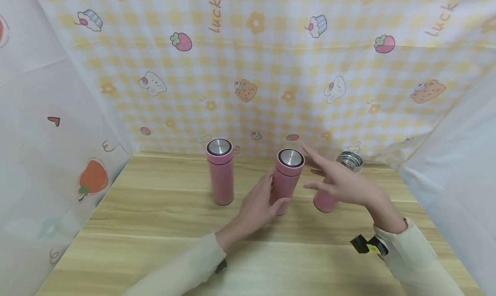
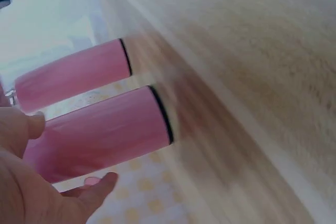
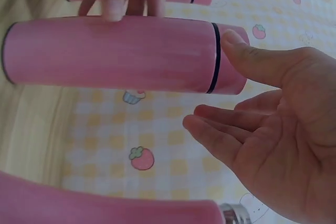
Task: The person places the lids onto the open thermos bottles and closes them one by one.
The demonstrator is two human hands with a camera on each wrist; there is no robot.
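Note:
My left hand (image 1: 257,203) holds the middle pink thermos bottle (image 1: 286,184) low on its body, thumb on the near side. This bottle is upright, with a pink lid (image 1: 290,158) that has a silver disc on top. Beside the lid, my right hand (image 1: 345,182) is spread with fingers extended; in the right wrist view its thumb (image 3: 236,40) overlaps the lid's edge. Behind that hand stands a second pink bottle (image 1: 324,201) without a lid, its bare steel neck (image 1: 350,160) showing.
A third pink bottle (image 1: 222,175) with its lid on stands to the left on the wooden table (image 1: 155,210). A yellow checked cloth (image 1: 267,63) hangs close behind the bottles. White cloth sides (image 1: 58,149) close off the table left and right.

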